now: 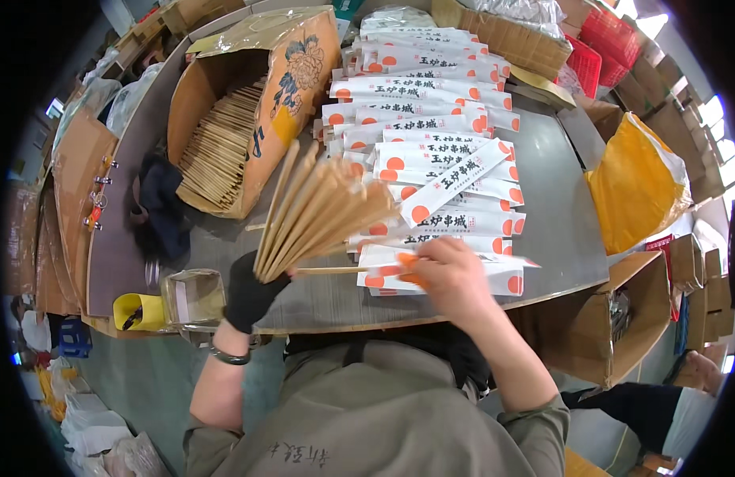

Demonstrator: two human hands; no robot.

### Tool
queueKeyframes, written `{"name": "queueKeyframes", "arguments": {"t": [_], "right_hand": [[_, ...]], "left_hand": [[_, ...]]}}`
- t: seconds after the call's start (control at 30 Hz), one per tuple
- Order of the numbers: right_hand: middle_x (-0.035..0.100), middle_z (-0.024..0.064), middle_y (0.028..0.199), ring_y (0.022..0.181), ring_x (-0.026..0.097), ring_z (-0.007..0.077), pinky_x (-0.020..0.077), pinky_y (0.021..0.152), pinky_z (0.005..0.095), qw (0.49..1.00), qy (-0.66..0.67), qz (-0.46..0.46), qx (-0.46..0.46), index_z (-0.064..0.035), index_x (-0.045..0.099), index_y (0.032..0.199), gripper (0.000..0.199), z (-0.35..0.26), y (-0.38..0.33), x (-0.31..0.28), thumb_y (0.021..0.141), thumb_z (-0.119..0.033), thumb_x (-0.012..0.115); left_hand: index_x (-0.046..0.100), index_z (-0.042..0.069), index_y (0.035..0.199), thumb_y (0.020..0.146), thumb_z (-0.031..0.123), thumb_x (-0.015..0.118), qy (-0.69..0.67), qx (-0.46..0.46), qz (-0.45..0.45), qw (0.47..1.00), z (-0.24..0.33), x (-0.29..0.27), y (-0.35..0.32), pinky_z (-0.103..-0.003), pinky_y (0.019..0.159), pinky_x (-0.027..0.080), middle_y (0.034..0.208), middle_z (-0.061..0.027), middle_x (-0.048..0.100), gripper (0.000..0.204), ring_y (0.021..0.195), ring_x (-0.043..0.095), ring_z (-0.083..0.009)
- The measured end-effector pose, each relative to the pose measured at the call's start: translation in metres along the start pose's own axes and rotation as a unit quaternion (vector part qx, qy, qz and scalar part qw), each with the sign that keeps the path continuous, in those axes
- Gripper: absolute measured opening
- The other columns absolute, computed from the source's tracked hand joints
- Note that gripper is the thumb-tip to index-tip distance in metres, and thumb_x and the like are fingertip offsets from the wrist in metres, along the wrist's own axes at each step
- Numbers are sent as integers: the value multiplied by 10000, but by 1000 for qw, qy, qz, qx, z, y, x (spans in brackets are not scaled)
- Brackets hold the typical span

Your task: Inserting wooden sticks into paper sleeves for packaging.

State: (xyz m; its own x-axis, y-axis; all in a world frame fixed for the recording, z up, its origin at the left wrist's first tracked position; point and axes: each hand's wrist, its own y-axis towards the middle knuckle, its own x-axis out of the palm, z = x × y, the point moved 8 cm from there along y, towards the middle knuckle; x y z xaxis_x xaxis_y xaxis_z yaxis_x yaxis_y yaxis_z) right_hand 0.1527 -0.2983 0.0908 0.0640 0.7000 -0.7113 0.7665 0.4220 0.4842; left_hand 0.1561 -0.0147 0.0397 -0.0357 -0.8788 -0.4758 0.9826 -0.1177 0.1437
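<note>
My left hand (256, 294), in a black glove, is closed around the lower ends of a fanned bundle of wooden chopsticks (304, 215). The upper ends of the bundle are blurred. A single chopstick (328, 271) stretches from beside this hand toward my right hand (455, 278). Orange coverings show on the right fingertips, which pinch a white paper sleeve (499, 260) with an orange-red mark. Whether the stick's tip is inside the sleeve I cannot tell. Under and beyond this hand lie stacked rows of printed paper sleeves (439, 103), one lying slantwise on top.
An open cardboard box (304, 79) with a flower print holds many chopsticks (224, 143). Left are a dark cloth (161, 211) and a yellow cup (139, 312). A yellow bag (642, 183) and an open carton (598, 326) stand right, near another person's arm (701, 374).
</note>
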Motion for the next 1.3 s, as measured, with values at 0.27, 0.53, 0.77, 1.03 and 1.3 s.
{"name": "queueKeyframes", "arguments": {"t": [0.27,0.53,0.77,1.03,1.3], "right_hand": [[568,94,1019,934,554,289,459,774,407,985,-171,28,1,-34,591,1116,335,-5,20,6,803,-101,692],[566,52,879,818,592,221,499,668,332,986,-130,-54,-83,-31,643,962,246,-9,-39,48,723,-55,695],[600,73,806,692,586,227,504,630,321,999,-4,-12,45,-37,652,877,178,11,-34,31,748,-72,768],[537,-6,732,647,474,74,410,590,246,927,178,10,331,-19,562,729,243,60,-23,2,782,-80,791],[615,42,760,724,588,206,469,621,310,997,35,-37,65,-28,688,840,147,30,0,-14,725,-28,780]], "left_hand": [[640,-13,938,872,173,700,-233,-66,117,963,2,44,19,-270,668,498,906,-91,702,206,714,587,-101],[686,-15,976,837,173,748,-116,-112,178,971,-37,36,-6,-289,675,513,822,-84,706,242,737,654,-133],[694,-9,1003,821,158,756,-62,-99,199,973,-22,16,-19,-296,708,528,847,-83,712,254,768,668,-145],[688,-17,1005,794,148,774,-39,-93,140,985,-14,-4,-25,-302,702,525,869,-94,716,281,769,667,-152],[682,-7,999,788,125,769,14,-48,66,997,-5,-16,-7,-299,701,525,872,-105,717,264,770,675,-167]]}}
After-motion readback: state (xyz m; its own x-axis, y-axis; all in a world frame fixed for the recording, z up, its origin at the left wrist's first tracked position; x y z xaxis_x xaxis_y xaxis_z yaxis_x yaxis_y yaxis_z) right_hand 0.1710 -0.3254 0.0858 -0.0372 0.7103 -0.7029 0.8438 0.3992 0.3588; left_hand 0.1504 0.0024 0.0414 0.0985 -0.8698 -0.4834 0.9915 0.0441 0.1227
